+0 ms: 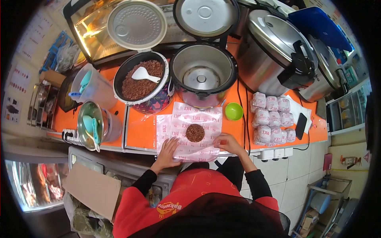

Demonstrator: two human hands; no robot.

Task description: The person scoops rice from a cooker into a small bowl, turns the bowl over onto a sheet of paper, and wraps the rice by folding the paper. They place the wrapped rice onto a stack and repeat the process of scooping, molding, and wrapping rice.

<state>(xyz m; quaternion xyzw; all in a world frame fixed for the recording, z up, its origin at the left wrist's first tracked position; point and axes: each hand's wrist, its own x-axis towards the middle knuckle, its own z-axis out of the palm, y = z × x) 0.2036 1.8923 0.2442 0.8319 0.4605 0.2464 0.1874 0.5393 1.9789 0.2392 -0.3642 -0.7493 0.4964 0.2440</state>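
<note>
A round mound of reddish-brown rice (195, 133) sits on a printed wrapper sheet (180, 113) at the front edge of the orange counter. Flat on the lower left part of the sheets lies my left hand (168, 152), fingers spread. My right hand (228, 143) is at the right edge of the wrapper, its fingers bent and the thumb and index close together at the sheet's edge. Behind the wrapper, a pot of rice (135, 89) holds a white paddle (145, 75). A small green bowl (233, 111) stands right of the sheet.
An open, empty cooker (202, 75) stands behind the wrapper. Several wrapped bundles (274, 119) are stacked at right, near a phone (301, 126). Large steel cookers (270, 47) stand behind them. At left are a clear pitcher (95, 89) and a metal container (89, 127) with utensils.
</note>
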